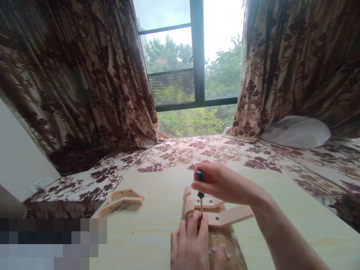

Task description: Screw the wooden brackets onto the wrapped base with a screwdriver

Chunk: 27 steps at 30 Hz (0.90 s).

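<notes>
My right hand (215, 182) is closed around the black handle of a screwdriver (200, 176), which stands upright with its shaft pointing down. The shaft's lower end meets an angled wooden piece (234, 216) with dark holes in it. My left hand (191, 240) presses its fingertips on this piece, on either side of the shaft, and steadies it; the thumb is held apart. The exact tip is hidden by those fingers. Just behind lies a similar wooden piece (212, 203). A brown, shiny flat package (232, 240) lies beneath, with small metal bits (212, 251) near my left hand.
Two more angled wooden pieces (129, 200) lie on the pale wooden tabletop (140, 236) at left, small dark hardware beside them. Beyond the table is a floral-covered ledge (180, 152) under a window (198, 56). Patterned curtains (112, 75) and a white plastic bag (298, 131) flank it.
</notes>
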Available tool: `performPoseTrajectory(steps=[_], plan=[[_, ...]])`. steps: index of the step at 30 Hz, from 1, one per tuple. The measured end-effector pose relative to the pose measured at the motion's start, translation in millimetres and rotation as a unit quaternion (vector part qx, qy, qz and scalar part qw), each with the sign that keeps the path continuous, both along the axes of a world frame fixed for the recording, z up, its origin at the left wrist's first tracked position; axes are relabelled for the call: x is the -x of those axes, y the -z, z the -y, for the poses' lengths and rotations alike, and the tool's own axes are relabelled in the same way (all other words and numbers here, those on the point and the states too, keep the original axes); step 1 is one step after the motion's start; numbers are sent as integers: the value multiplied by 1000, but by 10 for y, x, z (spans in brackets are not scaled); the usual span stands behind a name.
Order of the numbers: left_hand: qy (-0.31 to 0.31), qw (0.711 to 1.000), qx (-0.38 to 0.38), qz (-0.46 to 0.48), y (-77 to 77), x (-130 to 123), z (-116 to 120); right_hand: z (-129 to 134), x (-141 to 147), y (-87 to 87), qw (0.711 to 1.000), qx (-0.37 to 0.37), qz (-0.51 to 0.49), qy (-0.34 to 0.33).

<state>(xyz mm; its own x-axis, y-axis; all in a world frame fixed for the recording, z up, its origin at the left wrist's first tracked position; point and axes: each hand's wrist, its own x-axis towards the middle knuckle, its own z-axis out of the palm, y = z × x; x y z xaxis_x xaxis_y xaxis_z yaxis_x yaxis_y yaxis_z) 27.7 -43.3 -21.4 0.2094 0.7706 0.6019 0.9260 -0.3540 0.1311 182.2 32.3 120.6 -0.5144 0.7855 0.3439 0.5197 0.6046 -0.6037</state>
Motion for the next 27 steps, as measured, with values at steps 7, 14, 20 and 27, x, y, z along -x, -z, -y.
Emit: performPoseTrajectory(steps=[7,14,20,27], plan=[[-9,1000,-8,3,-10,-20,5,62,-41,-59,998,37,-19,-49],[1,1000,12,-8,-81,-12,16,-4,-35,-25,1000,-1,-1,3],[-5,1000,18,-8,-87,-18,17,84,-70,-89,998,29,-5,-47],[-23,999,21,-10,-30,-31,-13,64,-42,-161,992,-35,111,44]])
